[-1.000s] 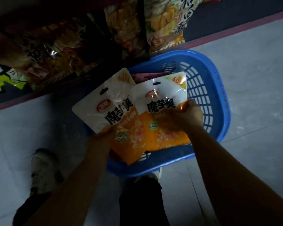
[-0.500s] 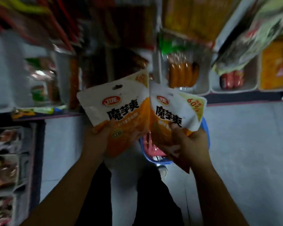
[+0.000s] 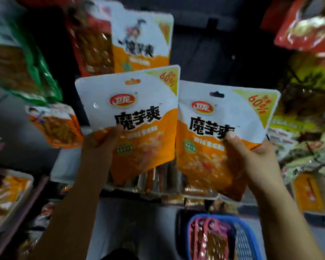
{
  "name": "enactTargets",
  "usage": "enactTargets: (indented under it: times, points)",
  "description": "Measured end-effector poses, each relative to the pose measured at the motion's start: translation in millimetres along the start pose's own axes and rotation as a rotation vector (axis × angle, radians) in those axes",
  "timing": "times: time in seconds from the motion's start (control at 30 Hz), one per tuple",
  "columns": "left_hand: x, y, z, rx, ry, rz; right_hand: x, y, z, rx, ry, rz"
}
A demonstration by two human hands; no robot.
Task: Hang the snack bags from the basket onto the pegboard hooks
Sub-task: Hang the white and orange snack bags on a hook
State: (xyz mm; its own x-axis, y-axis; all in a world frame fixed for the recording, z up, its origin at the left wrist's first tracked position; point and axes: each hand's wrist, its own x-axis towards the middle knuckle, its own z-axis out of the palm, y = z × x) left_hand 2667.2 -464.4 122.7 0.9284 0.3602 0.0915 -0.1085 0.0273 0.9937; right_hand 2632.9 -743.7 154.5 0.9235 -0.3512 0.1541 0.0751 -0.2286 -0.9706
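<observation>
Holding: two matching white-and-orange snack bags are raised side by side in front of a dark display wall, one in each hand.
Left hand: grips the left snack bag at its lower left edge, thumb laid across the front just under the black lettering, the other fingers hidden behind the pack.
Left snack bag: upright, tilted slightly, its top edge overlapping the bottom of a similar orange-and-white pack that hangs on the wall above; its hang hole near the top shows orange through it.
Right hand: pinches the right snack bag at its lower right side, thumb on the front by the last printed character, fingers curled round the back edge.
Right snack bag: sits a little lower than the left one, its left edge touching or just overlapping the left bag's right edge; its dark hang hole near the top is free of any hook.
Basket: blue plastic, on the floor low in the view, below the right forearm, holding pink-and-brown packets.
Surroundings: a green-edged bag hangs at upper left, red bags at upper right, a small orange packet left of the left hand, and trays of orange packets on a shelf behind the held bags; much of this is blurred.
</observation>
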Motion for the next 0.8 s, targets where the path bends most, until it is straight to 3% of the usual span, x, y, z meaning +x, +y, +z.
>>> enactTargets:
  times: [0.23,0.43,0.8]
  points:
    - [76,52,-43,-0.077,0.014,0.162,22,-54,57,0.03,0.163,-0.161]
    - [121,64,-40,-0.088,-0.064,0.12,28,-65,78,-0.021,0.286,-0.152]
    - [129,59,-7,-0.117,-0.261,-0.024,30,-49,80,-0.145,0.258,-0.033]
